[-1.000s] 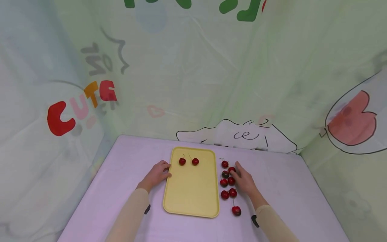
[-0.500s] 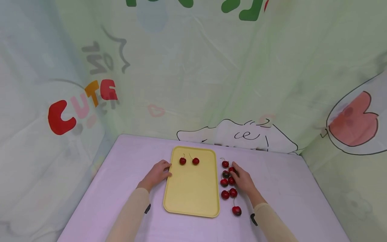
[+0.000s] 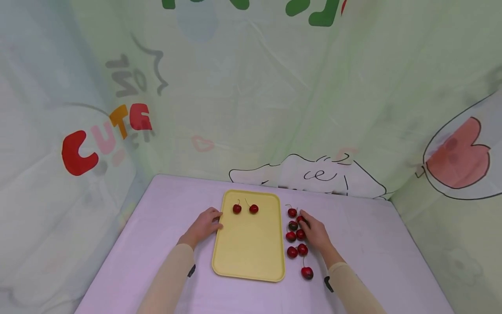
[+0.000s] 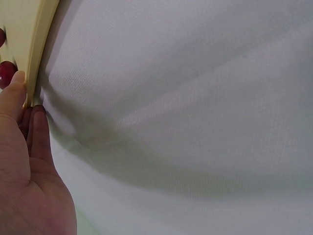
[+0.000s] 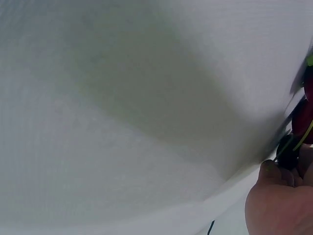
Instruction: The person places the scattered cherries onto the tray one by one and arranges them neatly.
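A yellow rectangular tray (image 3: 249, 248) lies on the table, with two red stemmed cherries (image 3: 253, 209) near its far end. My left hand (image 3: 201, 226) grips the tray's left rim; in the left wrist view the thumb (image 4: 15, 95) is over the rim and the fingers are on its outer side. Right of the tray, several cherries (image 3: 292, 252) lie loose in a rough column. At the upper right of this group, my right hand (image 3: 317, 233) pinches a cherry (image 3: 300, 219), partly hidden by the fingers. The right wrist view shows dark cherries (image 5: 303, 122) and green stems close to the fingertips.
A pale lilac cloth covers the table (image 3: 364, 244). Behind and at both sides hang printed curtains (image 3: 251, 96) that meet the table's edges. One cherry (image 3: 307, 273) lies nearest the front, apart from the others.
My right hand has shifted slightly left and its index finger and thumb have closed around the upper right cherry. The left hand and the tray stay in place.
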A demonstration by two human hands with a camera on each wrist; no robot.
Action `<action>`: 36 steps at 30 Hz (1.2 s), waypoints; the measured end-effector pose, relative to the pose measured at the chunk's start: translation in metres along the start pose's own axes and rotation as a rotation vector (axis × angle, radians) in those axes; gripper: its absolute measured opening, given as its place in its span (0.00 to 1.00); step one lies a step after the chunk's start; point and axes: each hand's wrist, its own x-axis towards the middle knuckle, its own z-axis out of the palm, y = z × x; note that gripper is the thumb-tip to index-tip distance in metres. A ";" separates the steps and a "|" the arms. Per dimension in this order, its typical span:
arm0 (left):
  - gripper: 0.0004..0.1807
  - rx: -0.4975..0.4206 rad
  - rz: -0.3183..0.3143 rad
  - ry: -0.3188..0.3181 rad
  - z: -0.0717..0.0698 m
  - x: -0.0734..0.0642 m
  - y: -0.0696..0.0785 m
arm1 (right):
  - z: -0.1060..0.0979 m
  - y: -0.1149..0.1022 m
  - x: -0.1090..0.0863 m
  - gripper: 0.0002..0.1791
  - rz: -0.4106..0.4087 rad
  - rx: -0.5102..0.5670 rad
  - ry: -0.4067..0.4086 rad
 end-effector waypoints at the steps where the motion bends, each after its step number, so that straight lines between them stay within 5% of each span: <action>1: 0.24 0.002 -0.002 -0.002 0.000 0.000 0.000 | 0.000 0.000 0.000 0.28 -0.006 -0.006 0.003; 18: 0.25 0.010 -0.006 -0.008 0.003 0.001 -0.003 | 0.006 0.001 0.004 0.30 -0.004 -0.047 -0.002; 36: 0.25 -0.003 -0.018 -0.006 0.002 0.002 -0.001 | -0.001 -0.022 0.002 0.29 0.026 0.032 0.059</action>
